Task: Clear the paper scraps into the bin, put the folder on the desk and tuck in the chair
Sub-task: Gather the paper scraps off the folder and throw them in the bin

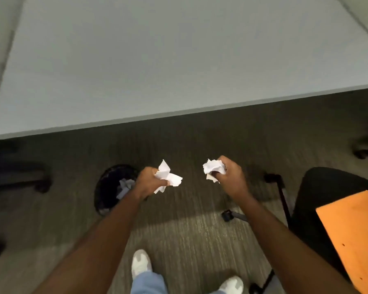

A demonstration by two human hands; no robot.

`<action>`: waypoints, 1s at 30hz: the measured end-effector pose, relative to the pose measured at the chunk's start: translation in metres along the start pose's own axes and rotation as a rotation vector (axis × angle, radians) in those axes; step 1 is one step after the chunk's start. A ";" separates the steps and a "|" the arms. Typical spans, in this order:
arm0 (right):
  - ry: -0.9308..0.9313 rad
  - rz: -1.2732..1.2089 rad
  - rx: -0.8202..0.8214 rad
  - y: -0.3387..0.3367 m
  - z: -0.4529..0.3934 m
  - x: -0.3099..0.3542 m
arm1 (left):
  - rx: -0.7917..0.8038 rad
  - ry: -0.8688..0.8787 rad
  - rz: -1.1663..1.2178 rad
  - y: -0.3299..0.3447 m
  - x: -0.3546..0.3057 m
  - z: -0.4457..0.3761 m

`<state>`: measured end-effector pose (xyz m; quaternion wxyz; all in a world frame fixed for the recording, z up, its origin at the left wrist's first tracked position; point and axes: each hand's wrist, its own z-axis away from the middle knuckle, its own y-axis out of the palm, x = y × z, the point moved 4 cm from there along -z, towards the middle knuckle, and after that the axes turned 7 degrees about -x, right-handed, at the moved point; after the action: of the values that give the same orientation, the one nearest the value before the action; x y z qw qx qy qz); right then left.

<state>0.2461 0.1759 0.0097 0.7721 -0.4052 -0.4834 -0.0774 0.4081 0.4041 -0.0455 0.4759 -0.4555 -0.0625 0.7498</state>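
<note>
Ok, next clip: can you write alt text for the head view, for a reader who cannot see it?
A person stands on grey carpet holding crumpled white paper scraps in the left hand and the right hand, near a round black bin already holding paper. A flat orange folder lies on a black office chair at right, and a pale grey desk spans the top.

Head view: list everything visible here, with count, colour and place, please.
desk: one, pale grey, top half.
bin: one, black, floor left of centre, paper inside.
paper scraps: two white wads, one in each hand.
chair: one, black, right.
folder: one, orange, on the chair.
other chair bases: dark, far left and far right, blurred.
carpet: grey-brown.
shoes: two, white, bottom.
left hand: closed on paper.
right hand: closed on paper.
</note>
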 end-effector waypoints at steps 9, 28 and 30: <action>0.238 -0.174 0.261 0.282 0.025 0.035 | -0.277 -0.197 -0.221 -0.113 0.176 -0.043; 0.575 0.122 0.555 0.487 0.020 -0.038 | -0.114 -0.103 -0.531 -0.100 0.291 -0.133; 0.552 0.125 0.573 0.488 0.018 -0.031 | -0.103 -0.096 -0.553 -0.103 0.286 -0.132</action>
<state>0.4672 0.5017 -0.2806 0.9579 -0.1663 -0.2342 0.0015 0.5358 0.6348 -0.2459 0.6351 -0.4086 -0.2448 0.6081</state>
